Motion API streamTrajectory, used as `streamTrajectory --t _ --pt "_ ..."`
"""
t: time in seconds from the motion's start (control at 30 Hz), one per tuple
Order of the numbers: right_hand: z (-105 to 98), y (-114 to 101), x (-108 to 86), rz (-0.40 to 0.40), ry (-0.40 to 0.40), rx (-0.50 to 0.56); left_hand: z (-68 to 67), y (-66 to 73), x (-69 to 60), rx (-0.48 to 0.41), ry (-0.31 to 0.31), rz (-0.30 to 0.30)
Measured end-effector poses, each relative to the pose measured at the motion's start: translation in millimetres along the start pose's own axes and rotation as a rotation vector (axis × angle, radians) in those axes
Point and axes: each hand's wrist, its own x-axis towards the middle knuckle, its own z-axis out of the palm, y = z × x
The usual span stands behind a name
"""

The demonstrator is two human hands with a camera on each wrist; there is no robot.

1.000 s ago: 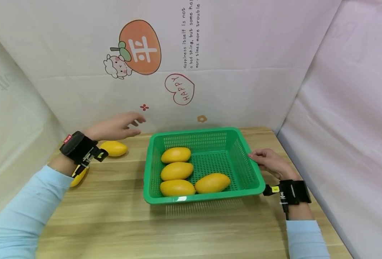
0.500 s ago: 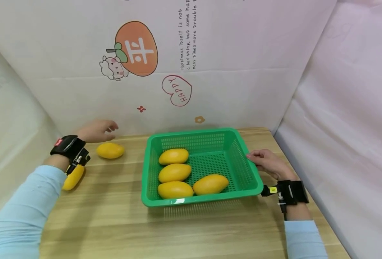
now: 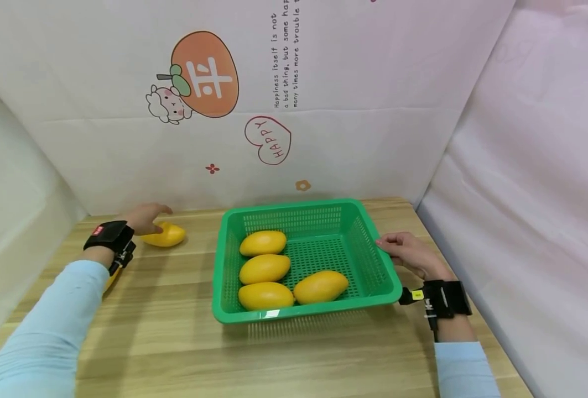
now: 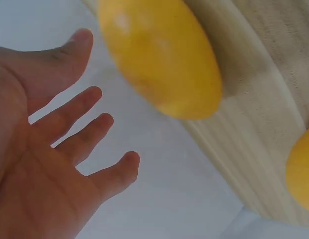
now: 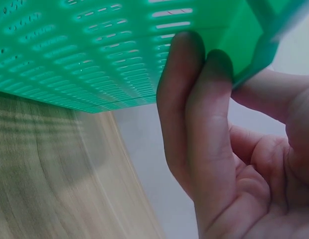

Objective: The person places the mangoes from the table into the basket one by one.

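My left hand (image 3: pixel 143 219) hovers over a yellow mango (image 3: pixel 173 235) at the table's back left. Its fingers are spread, and the left wrist view shows a gap between them and that mango (image 4: pixel 162 55). A second mango (image 3: pixel 112 279), mostly hidden behind the left wrist in the head view, lies nearer the front. With thumb and fingers, my right hand (image 3: pixel 409 253) grips the right rim of a green plastic basket (image 3: pixel 323 309). The right wrist view shows two fingers (image 5: pixel 209 134) against the basket's outer wall. Several mangoes (image 3: pixel 265 269) lie inside, towards its left and front.
Wooden tabletop (image 3: pixel 184 354) extends in front and to the left of the basket. A white printed cloth (image 3: pixel 353 149) stands behind the table, with more white cloth at both sides. Black camera straps (image 3: pixel 109 235) circle both wrists.
My left hand has moved left and down, from beside the basket's back left corner to just above the mango. My right hand has stayed on the basket rim. The head view has shifted slightly.
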Motion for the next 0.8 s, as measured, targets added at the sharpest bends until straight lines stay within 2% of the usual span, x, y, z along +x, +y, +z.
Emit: streamTrajectory --t 0.23,0.27,0.37,0.4,0.47,0.5,0.6,0.63,0.8 --pt "-1 2 2.1 -0.006 -0.010 0.005 11.6 -10.0 6.0 -0.025 -0.059 0.025" --pt "-2 2 2.1 -0.005 -0.011 0.008 15.9 -16.7 9.2 -0.030 -0.059 0.040" --pt "-1 2 1.4 -0.006 -0.014 0.012 37.7 -47.7 23.3 -0.008 0.000 0.111" --pt "-1 2 1.1 -0.006 -0.015 0.012 40.5 -52.6 25.3 -0.005 -0.003 0.117" --pt "-1 2 0.8 0.001 -0.011 0.011 38.5 -49.2 23.4 0.005 -0.027 0.108" --pt "-1 2 0.8 0.003 -0.007 0.007 34.8 -42.3 20.3 0.004 -0.044 0.091" --pt "-1 2 1.4 0.010 0.003 -0.001 14.3 -13.0 8.0 -0.030 -0.161 -0.003" --pt "-1 2 1.5 0.012 0.006 -0.005 12.0 -8.3 6.1 -0.028 -0.174 -0.016" --pt "-2 0 1.3 0.019 -0.002 -0.001 22.1 -10.3 8.2 -0.028 -0.227 -0.082"
